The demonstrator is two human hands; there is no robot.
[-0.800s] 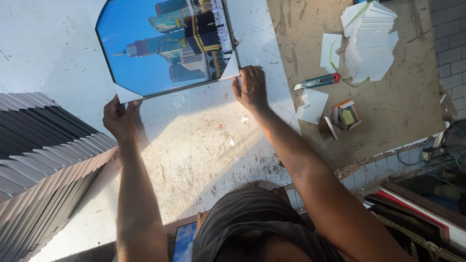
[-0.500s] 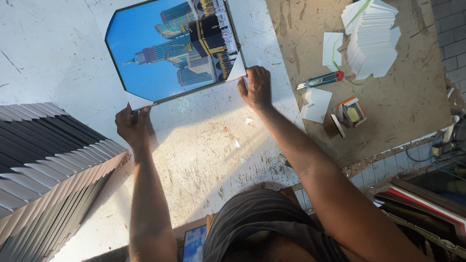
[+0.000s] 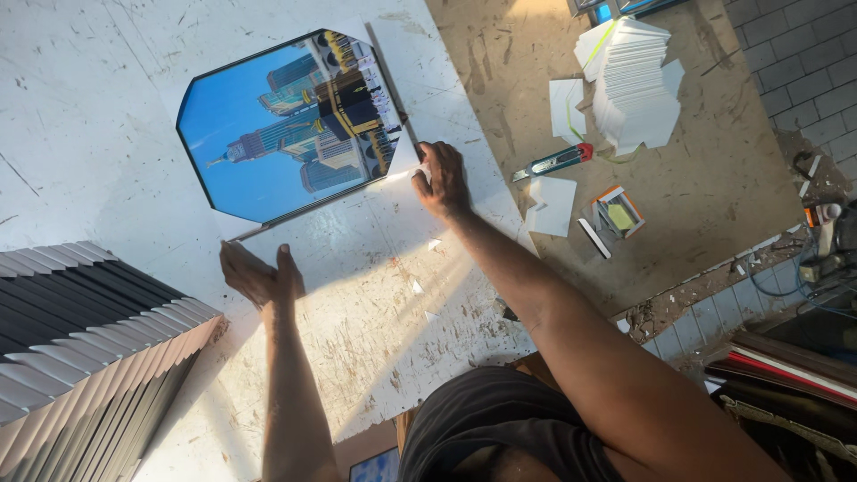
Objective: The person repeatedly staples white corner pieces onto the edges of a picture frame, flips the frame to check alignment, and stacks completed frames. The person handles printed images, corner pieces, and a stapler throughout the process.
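We are pressing our right hand (image 3: 442, 181), fingers flat, on the blue framed picture (image 3: 295, 125); our left hand (image 3: 257, 275), fingers flat together, is lying at its 6 o'clock edge.

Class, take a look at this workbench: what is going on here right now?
A person leans over a scratched white table with a framed picture of tall buildings against a blue sky lying flat on it. The right hand presses on the frame's near right corner, while the left hand rests flat on the table just below its near left corner. A row of dark frames sits at the left; a utility knife and a stack of white cards lie at the right.
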